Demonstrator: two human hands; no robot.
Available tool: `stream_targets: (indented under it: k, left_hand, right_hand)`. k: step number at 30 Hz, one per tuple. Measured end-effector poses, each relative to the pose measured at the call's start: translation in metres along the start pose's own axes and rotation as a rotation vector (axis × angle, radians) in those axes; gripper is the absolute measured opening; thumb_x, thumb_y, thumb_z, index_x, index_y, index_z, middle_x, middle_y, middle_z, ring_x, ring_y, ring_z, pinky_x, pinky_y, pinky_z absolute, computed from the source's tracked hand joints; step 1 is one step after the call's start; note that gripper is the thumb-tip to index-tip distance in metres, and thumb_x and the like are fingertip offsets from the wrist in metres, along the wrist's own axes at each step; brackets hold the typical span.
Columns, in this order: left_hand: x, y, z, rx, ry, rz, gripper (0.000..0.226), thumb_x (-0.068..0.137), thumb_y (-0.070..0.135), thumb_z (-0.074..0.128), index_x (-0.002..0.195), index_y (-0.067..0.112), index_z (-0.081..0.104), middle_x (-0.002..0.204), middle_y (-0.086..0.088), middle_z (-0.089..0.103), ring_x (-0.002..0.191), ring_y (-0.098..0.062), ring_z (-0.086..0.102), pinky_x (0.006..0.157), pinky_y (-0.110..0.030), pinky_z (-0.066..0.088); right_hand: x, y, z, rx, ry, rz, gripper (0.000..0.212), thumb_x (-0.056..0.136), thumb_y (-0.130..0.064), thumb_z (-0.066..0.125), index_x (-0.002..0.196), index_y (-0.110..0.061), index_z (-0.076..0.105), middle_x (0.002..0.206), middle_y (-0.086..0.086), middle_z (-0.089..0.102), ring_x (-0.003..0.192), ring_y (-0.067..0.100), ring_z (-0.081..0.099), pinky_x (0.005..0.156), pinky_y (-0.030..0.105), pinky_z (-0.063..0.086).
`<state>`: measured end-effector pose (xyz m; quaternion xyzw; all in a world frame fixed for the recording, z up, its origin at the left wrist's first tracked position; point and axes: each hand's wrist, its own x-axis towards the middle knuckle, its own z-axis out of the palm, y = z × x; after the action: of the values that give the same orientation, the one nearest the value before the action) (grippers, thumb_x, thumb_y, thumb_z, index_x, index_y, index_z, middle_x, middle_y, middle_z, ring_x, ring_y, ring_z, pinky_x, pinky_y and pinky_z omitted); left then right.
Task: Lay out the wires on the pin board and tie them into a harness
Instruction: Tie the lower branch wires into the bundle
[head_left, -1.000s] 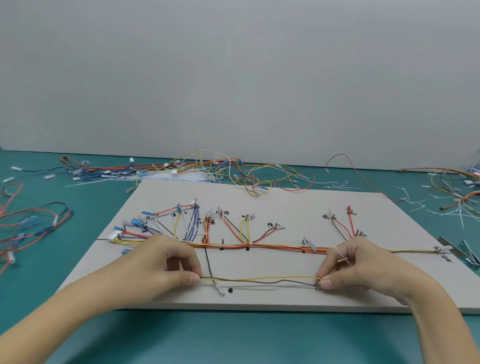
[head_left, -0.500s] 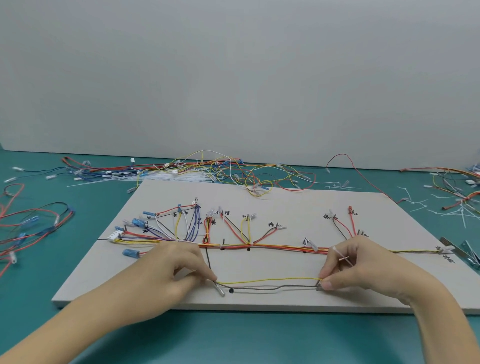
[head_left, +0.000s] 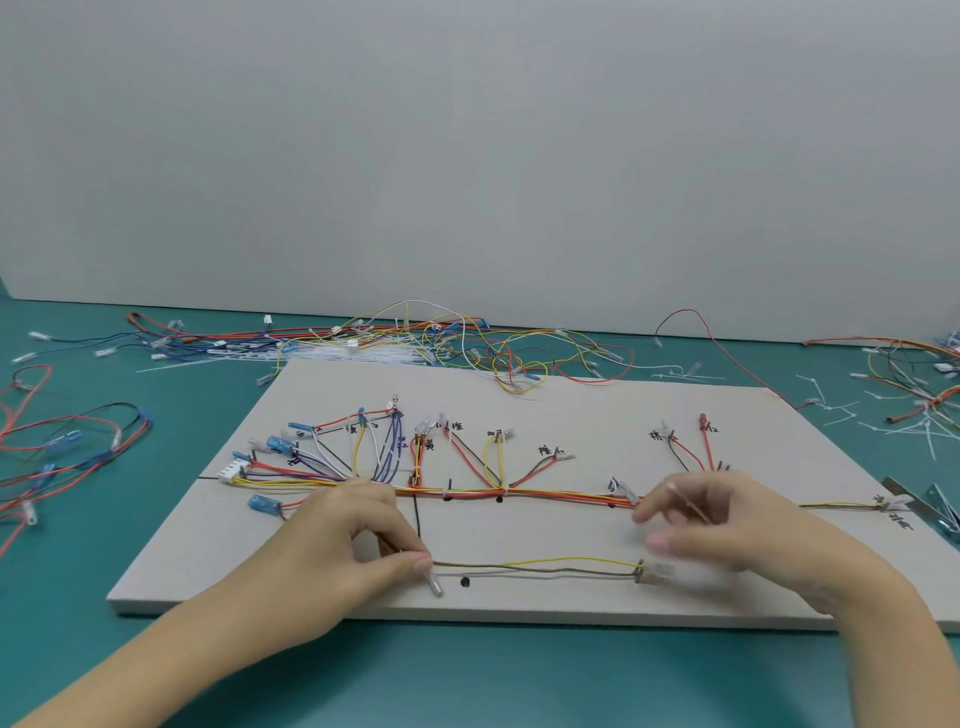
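Note:
A grey pin board (head_left: 571, 415) lies on the teal table. Along its middle runs a wire harness (head_left: 561, 493) of red, orange and yellow wires, with branches fanning up to labelled connectors. Below it lies a loose yellow and brown wire pair (head_left: 535, 564). My left hand (head_left: 353, 540) pinches the pair's left end, just above a small metal probe (head_left: 434, 584). My right hand (head_left: 727, 525) is blurred and hovers just above the pair's right terminal (head_left: 649, 571) without touching it. A thin white cable tie (head_left: 688, 504) is held between its fingers.
A tangle of loose wires (head_left: 467, 348) and a bundle of white cable ties (head_left: 374, 356) lie behind the board. More wires (head_left: 62, 441) lie to the left. Cut tie ends (head_left: 883, 415) litter the right, and a metal tool (head_left: 935, 509) sits at the board's right edge.
My left hand slid right along the wire pair to the probe. My right hand let go of the pair's right terminal and lifted away, and the pair now lies slack.

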<state>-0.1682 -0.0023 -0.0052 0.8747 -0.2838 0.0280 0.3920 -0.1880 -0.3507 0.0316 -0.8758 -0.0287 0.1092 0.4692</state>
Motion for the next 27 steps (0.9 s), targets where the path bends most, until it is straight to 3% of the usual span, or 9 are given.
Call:
stream_targets:
  k: [2,4,7,10,14,19,22,25,27]
  left_hand:
    - [-0.001,0.000,0.000,-0.003,0.012,0.010,0.010,0.079,0.029,0.078,0.075,0.038,0.075,0.074,0.013,0.061,0.079,-0.007,0.053,0.064,-0.009,0.033]
    - [-0.002,0.001,0.000,-0.009,-0.006,0.019,0.011,0.081,0.027,0.077,0.078,0.037,0.074,0.076,0.012,0.061,0.080,-0.007,0.054,0.065,-0.010,0.034]
    - [-0.004,0.003,-0.001,0.056,-0.027,0.046,0.004,0.085,0.039,0.068,0.083,0.037,0.070,0.082,0.014,0.061,0.084,-0.008,0.054,0.070,-0.014,0.036]
    - [-0.005,0.002,-0.001,0.168,-0.003,0.099,0.014,0.086,0.046,0.059,0.079,0.035,0.066,0.082,0.018,0.058,0.087,-0.004,0.050,0.078,-0.016,0.034]
    - [-0.010,0.012,0.002,0.415,0.035,0.200,0.019,0.090,0.044,0.049,0.079,0.035,0.061,0.080,0.023,0.051,0.085,0.001,0.044,0.082,-0.018,0.030]
    - [-0.013,0.012,0.005,0.265,0.007,0.147,0.011,0.094,0.031,0.050,0.083,0.033,0.054,0.088,0.025,0.048,0.081,0.000,0.050,0.074,-0.016,0.039]
    - [-0.013,0.013,0.008,0.219,0.039,0.136,0.010,0.091,0.029,0.054,0.082,0.032,0.055,0.085,0.026,0.053,0.080,0.006,0.050,0.070,-0.006,0.036]
    - [-0.013,0.013,0.008,0.141,0.068,0.098,0.011,0.090,0.027,0.058,0.079,0.032,0.058,0.083,0.025,0.057,0.080,0.006,0.052,0.067,-0.003,0.034]
    - [-0.013,0.011,0.009,0.104,0.065,0.076,0.015,0.091,0.022,0.062,0.080,0.033,0.060,0.083,0.022,0.060,0.081,0.002,0.054,0.067,-0.005,0.035]
  right_hand:
    - [0.000,-0.003,-0.001,0.145,0.167,-0.033,0.031,0.087,-0.049,0.060,0.097,-0.025,0.077,0.065,-0.011,0.044,0.054,0.007,0.031,0.046,0.014,0.026]
    - [0.003,-0.006,0.003,0.224,0.267,-0.073,0.032,0.098,-0.038,0.047,0.098,-0.027,0.077,0.066,-0.009,0.043,0.056,0.010,0.029,0.047,0.018,0.025]
    - [0.010,-0.017,0.021,0.230,0.316,-0.125,0.023,0.096,-0.023,0.056,0.093,-0.025,0.079,0.057,-0.013,0.044,0.052,0.012,0.029,0.046,0.016,0.027]
    - [0.016,-0.030,0.039,0.414,0.280,-0.145,0.020,0.093,-0.011,0.059,0.088,-0.012,0.078,0.063,0.002,0.058,0.054,0.010,0.046,0.044,0.017,0.038]
    - [0.021,-0.040,0.051,0.569,0.167,-0.171,0.016,0.093,-0.011,0.057,0.097,-0.002,0.069,0.077,0.016,0.071,0.070,0.019,0.067,0.063,0.023,0.055]
    - [0.027,-0.049,0.062,0.503,0.154,-0.198,0.016,0.091,-0.016,0.060,0.096,-0.007,0.072,0.092,0.007,0.076,0.089,0.012,0.070,0.078,0.020,0.055]
    - [0.030,-0.054,0.066,0.421,0.184,-0.208,0.011,0.086,-0.021,0.067,0.087,-0.017,0.078,0.088,-0.009,0.075,0.074,-0.004,0.062,0.064,0.006,0.043]
    - [0.035,-0.058,0.068,0.489,0.170,-0.200,0.009,0.084,-0.017,0.070,0.084,-0.014,0.078,0.066,-0.008,0.066,0.055,0.003,0.049,0.054,0.012,0.039]
    - [0.038,-0.062,0.070,0.546,0.160,-0.212,0.008,0.084,-0.010,0.070,0.084,-0.009,0.077,0.070,0.000,0.067,0.058,0.009,0.054,0.052,0.017,0.041]
